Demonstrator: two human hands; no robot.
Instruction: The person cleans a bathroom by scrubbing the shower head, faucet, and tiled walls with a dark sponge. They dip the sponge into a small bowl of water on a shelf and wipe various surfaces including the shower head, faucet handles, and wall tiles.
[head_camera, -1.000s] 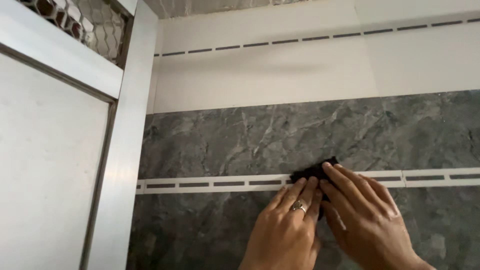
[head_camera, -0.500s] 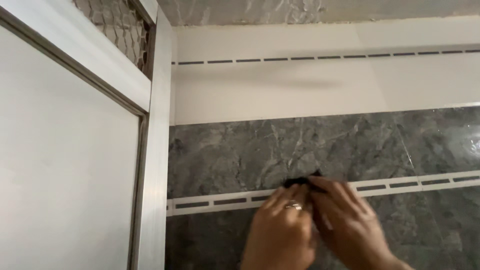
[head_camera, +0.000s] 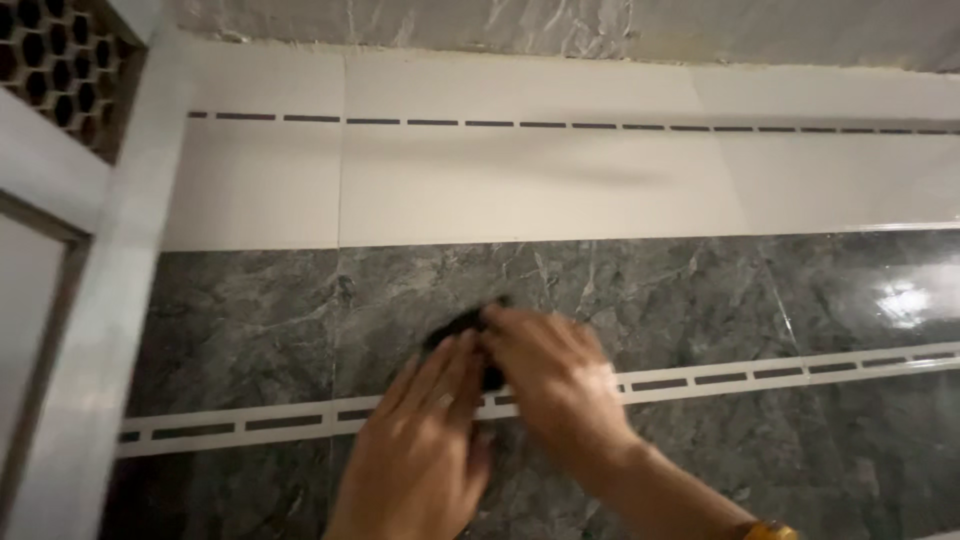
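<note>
Both my hands press a small black cloth (head_camera: 458, 325) flat against a dark grey marble wall tile (head_camera: 260, 330). My left hand (head_camera: 425, 440) lies below and left of it, fingers stretched up onto the cloth, a ring on one finger. My right hand (head_camera: 550, 385) covers the cloth's right side, with its fingers bent over it. Only the cloth's top left edge shows between the fingers. The hands sit just above a white border strip (head_camera: 720, 378) with dark dashes.
Above the grey tiles runs a band of white tiles (head_camera: 520, 185) with a dashed dark line. A white door frame (head_camera: 105, 300) with a honeycomb mesh panel (head_camera: 50, 70) stands at the left. A yellow band (head_camera: 770, 530) is on my right wrist.
The hands and cloth have slid left along the wall and a little up, off the white strip onto the grey tile. The view has shifted, showing more wall to the right.
</note>
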